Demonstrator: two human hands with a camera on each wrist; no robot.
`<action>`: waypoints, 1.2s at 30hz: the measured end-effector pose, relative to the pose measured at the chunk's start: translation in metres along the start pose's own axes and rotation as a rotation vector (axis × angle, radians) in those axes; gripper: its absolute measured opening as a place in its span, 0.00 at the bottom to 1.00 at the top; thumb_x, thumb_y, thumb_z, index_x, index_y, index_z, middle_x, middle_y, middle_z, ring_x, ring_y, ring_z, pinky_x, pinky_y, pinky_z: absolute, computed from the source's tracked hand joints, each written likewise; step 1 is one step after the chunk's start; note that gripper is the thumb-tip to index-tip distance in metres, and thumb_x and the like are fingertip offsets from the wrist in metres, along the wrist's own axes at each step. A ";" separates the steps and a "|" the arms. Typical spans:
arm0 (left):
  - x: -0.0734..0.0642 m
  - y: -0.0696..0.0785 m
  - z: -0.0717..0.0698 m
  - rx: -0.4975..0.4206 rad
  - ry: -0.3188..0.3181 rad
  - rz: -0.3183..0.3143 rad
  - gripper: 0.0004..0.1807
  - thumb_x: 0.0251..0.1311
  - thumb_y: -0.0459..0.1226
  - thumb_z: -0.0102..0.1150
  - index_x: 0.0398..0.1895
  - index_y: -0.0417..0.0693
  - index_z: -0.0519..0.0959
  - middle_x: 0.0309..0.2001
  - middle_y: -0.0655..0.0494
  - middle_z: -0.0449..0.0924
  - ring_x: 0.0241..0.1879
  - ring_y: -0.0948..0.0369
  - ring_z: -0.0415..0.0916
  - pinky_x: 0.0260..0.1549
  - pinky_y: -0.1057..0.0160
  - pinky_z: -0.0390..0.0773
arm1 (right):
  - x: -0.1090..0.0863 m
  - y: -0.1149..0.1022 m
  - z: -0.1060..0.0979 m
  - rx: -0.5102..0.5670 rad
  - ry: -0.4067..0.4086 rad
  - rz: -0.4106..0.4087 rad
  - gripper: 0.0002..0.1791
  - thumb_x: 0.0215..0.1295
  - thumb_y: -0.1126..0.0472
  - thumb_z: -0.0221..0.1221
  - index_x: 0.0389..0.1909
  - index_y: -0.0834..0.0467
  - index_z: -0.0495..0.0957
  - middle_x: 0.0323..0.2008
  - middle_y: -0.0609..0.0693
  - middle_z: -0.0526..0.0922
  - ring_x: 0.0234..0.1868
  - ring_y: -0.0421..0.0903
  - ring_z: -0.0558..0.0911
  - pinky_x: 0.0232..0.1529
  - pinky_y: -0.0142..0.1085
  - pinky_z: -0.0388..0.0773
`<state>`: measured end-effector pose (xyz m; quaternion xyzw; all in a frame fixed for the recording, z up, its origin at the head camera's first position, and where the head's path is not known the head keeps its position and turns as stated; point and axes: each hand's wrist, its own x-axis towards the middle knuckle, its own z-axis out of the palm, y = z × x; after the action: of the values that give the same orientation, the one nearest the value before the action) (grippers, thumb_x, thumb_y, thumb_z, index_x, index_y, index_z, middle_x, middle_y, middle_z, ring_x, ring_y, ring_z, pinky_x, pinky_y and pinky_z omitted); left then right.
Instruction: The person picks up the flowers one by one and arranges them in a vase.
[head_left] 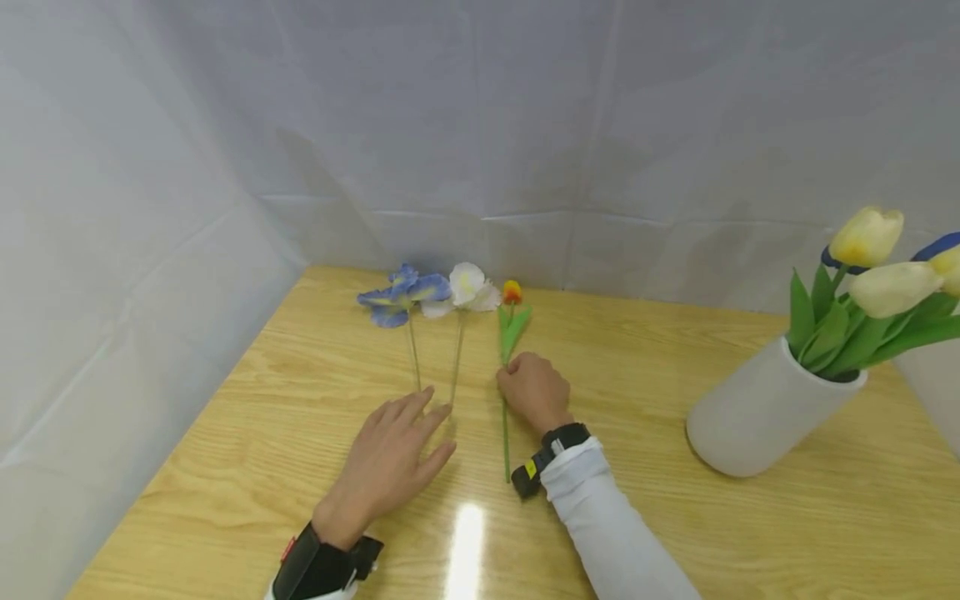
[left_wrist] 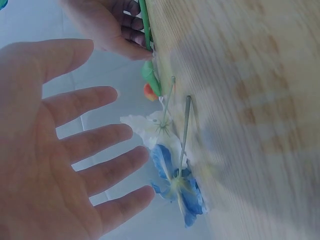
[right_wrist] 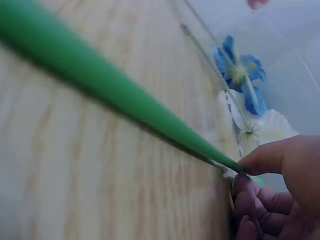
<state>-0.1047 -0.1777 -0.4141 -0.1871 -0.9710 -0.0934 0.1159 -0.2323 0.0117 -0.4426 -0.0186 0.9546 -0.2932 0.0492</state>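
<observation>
My right hand (head_left: 534, 390) pinches the green stem of an orange-red artificial tulip (head_left: 512, 325) between thumb and fingers, just below its leaves. In the right wrist view the stem (right_wrist: 115, 90) runs from the fingertips toward the camera, close over the wood. My left hand (head_left: 392, 454) is spread palm down with straight fingers, above the lower stems of two other flowers. One is a blue iris-like flower (head_left: 405, 294), the other a white flower (head_left: 468, 287); both lie with their heads toward the wall. The left wrist view shows the left palm (left_wrist: 45, 150) holding nothing.
A white vase (head_left: 772, 408) with several pale yellow tulips (head_left: 892, 287) and green leaves stands on the right of the wooden table (head_left: 247, 467). Pale sheeting (head_left: 465, 125) hangs behind the table and along its left side.
</observation>
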 end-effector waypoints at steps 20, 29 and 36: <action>0.010 0.015 0.002 -0.026 -0.033 0.028 0.26 0.64 0.51 0.55 0.60 0.47 0.76 0.64 0.42 0.67 0.61 0.45 0.66 0.59 0.42 0.64 | -0.021 0.027 -0.040 0.457 0.099 -0.084 0.12 0.65 0.54 0.56 0.38 0.58 0.81 0.28 0.48 0.81 0.27 0.44 0.78 0.28 0.36 0.76; 0.017 0.024 0.006 -0.030 -0.044 0.067 0.26 0.64 0.51 0.55 0.60 0.47 0.75 0.65 0.42 0.66 0.61 0.46 0.65 0.58 0.42 0.65 | -0.044 0.032 -0.081 0.542 0.238 -0.299 0.12 0.66 0.55 0.59 0.37 0.60 0.81 0.30 0.49 0.82 0.29 0.44 0.79 0.29 0.37 0.79; 0.025 0.033 0.008 -0.045 -0.030 0.104 0.26 0.64 0.51 0.56 0.61 0.49 0.75 0.65 0.43 0.66 0.61 0.46 0.65 0.59 0.42 0.64 | -0.066 0.036 -0.121 0.484 0.380 -0.388 0.12 0.67 0.53 0.59 0.36 0.59 0.81 0.29 0.48 0.82 0.30 0.42 0.79 0.30 0.35 0.78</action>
<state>-0.1164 -0.1374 -0.4111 -0.2414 -0.9592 -0.1061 0.1020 -0.1791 0.1136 -0.3579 -0.1326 0.8283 -0.5128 -0.1827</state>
